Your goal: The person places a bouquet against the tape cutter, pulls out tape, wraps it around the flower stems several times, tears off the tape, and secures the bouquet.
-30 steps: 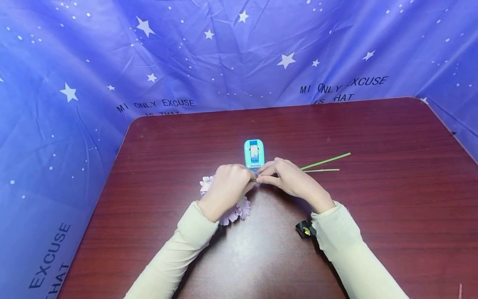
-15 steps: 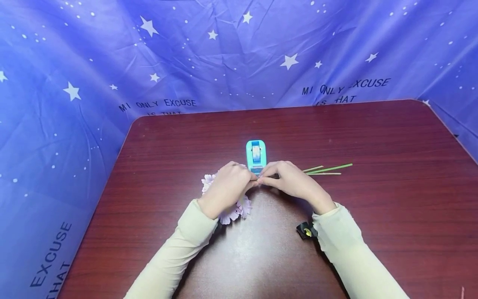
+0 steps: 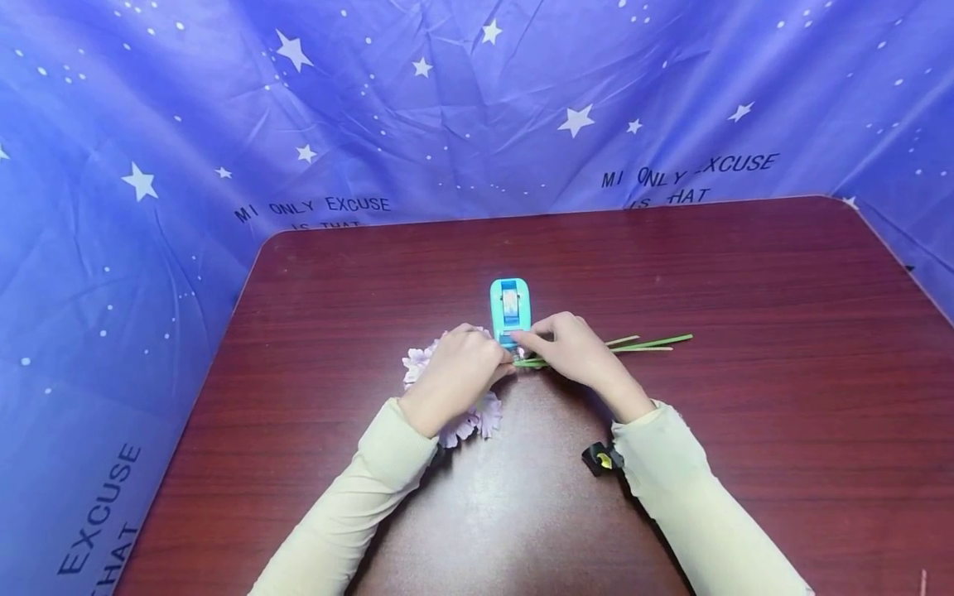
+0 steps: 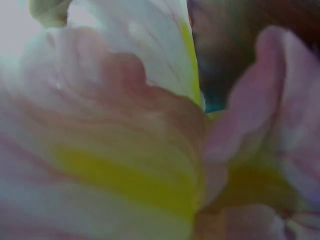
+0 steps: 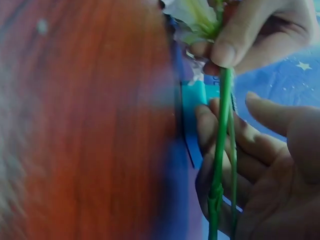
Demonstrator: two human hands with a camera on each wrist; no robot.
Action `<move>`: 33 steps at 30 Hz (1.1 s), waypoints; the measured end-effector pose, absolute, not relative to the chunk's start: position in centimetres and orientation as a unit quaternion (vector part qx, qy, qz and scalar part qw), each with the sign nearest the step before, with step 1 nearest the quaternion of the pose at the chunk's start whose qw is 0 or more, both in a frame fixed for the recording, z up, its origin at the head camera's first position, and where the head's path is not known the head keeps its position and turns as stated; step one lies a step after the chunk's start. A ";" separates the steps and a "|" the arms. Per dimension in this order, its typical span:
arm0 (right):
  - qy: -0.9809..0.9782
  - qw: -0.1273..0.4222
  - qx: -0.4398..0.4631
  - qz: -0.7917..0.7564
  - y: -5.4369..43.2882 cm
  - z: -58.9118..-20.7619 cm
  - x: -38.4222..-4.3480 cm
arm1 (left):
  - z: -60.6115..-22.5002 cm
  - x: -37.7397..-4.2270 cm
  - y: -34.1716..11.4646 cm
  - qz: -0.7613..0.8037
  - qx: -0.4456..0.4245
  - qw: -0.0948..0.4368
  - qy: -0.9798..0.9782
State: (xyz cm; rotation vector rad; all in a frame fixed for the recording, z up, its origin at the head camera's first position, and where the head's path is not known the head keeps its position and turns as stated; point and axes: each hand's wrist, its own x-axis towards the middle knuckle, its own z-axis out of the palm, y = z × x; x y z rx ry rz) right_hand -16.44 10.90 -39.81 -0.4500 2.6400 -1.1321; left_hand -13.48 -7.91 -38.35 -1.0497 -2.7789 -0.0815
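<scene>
Artificial flowers with pale lilac petals [image 3: 488, 414] lie under and around my left hand [image 3: 458, 377], which pinches their green stems [image 3: 656, 341] just below the blooms. In the right wrist view that hand's thumb and finger press on a thick green stem [image 5: 220, 145], with a thinner one alongside. My right hand [image 3: 577, 356] is over the stems, thumb apart from the fingers, its fingertips at the front end of a light-blue tape dispenser [image 3: 510, 302]. A shiny clear bit [image 3: 519, 354] shows by the stems. Blurred petals [image 4: 120, 150] fill the left wrist view.
The dark red wooden table [image 3: 358, 281] extends around both hands. Behind it hangs a blue cloth [image 3: 447, 108] with white stars and lettering. A black band with a yellow patch [image 3: 599, 459] is at the right sleeve.
My right hand's fingertips have come off the stems, up towards the tape dispenser. The stems' free ends have swung nearer to me. The left hand has stayed nearly in place.
</scene>
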 end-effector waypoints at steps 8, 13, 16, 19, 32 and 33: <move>0.911 0.089 -0.127 -0.381 10.2 -40.0 -16.5 | -38.4 -13.5 -7.9 -0.015 -0.355 0.081 -0.931; 0.921 0.090 -0.123 -0.359 10.1 -39.8 -16.5 | -38.3 -13.5 -7.8 -0.006 -0.360 0.081 -0.930; 0.931 0.085 -0.133 -0.329 10.0 -39.6 -16.4 | -38.2 -13.5 -7.8 -0.003 -0.358 0.080 -0.930; 0.938 0.070 -0.150 -0.305 9.9 -39.5 -16.4 | -38.2 -13.5 -7.8 -0.004 -0.354 0.077 -0.932; 0.952 -0.006 -0.172 -0.253 9.5 -39.2 -15.8 | -38.3 -13.5 -7.8 0.007 -0.347 0.090 -0.933; 0.953 -0.011 -0.174 -0.249 9.5 -39.2 -15.7 | -38.4 -13.5 -7.8 0.006 -0.347 0.091 -0.933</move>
